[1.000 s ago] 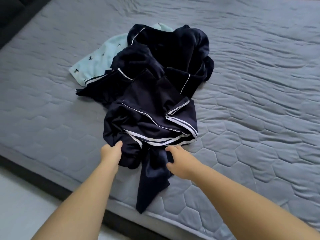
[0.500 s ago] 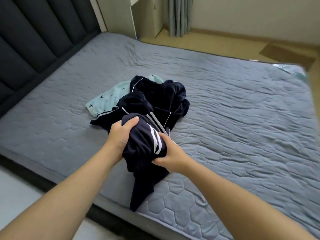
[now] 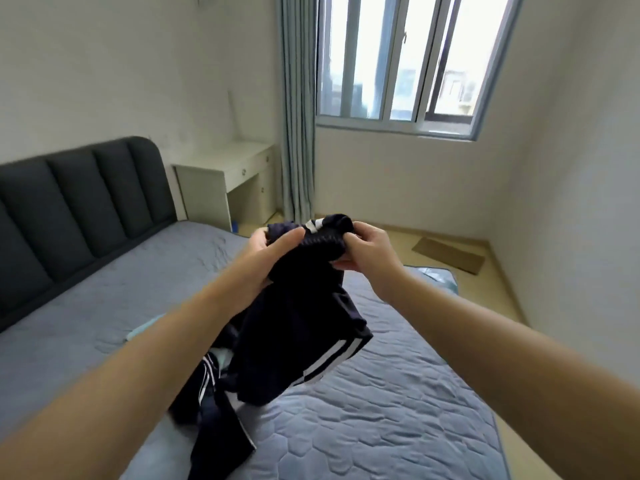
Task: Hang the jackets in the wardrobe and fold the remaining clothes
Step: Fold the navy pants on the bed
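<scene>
A navy garment with white stripes (image 3: pixel 304 334) hangs in the air above the bed (image 3: pixel 398 420). My left hand (image 3: pixel 273 251) grips its bunched top edge on the left, and my right hand (image 3: pixel 367 251) grips the same edge on the right. Its lower end trails down to the mattress. Under it, mostly hidden by my left arm, lie more dark striped clothes (image 3: pixel 204 379) and a pale blue piece (image 3: pixel 145 327).
A dark padded headboard (image 3: pixel 79 209) runs along the left. A white desk (image 3: pixel 225 174) stands in the far corner beside a grey curtain (image 3: pixel 298 109) and a window (image 3: pixel 408 60). A flat piece of cardboard (image 3: pixel 448 254) lies on the floor beyond the bed.
Both hands took hold of the navy striped garment on the pile and raised it to chest height. My view swung up from the mattress to the room.
</scene>
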`<state>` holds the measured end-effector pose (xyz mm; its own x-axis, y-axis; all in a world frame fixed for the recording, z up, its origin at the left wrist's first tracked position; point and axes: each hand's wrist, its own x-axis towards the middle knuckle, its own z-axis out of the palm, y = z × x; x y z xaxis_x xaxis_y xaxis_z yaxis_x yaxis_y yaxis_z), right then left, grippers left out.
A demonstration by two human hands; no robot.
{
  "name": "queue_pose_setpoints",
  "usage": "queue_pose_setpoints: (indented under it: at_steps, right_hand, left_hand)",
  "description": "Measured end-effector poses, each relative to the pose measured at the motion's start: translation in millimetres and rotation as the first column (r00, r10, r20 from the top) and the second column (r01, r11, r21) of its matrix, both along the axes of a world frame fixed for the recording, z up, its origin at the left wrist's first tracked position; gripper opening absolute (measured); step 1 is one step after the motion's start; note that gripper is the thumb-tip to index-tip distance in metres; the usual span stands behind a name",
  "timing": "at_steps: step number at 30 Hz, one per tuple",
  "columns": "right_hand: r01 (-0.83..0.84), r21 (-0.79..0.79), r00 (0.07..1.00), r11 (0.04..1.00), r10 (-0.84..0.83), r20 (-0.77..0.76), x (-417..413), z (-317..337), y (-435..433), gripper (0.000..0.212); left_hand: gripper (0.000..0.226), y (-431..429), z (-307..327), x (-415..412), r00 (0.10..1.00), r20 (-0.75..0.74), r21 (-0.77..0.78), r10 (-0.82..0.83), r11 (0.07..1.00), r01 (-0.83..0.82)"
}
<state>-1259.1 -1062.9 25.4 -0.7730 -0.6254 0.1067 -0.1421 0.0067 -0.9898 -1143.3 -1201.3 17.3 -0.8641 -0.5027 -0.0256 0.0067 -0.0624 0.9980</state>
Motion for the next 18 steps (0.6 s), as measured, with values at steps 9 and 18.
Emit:
queue_pose_setpoints:
  at_steps: [9,18]
  right_hand:
    - [-0.038,0.084,0.973,0.996,0.056,-0.222,-4,161,102,0.029]
    - [0.284,0.116,0.547,0.952,-0.061,-0.835,-7,209,146,0.009]
  left_hand:
    - [0.016,80,163,-22,0.998,-0.061,-0.591,0.033,0.804,-0.063]
    - [0.030,103,248,-15,0.920,0.387,-0.797,-0.058,0.481,0.366]
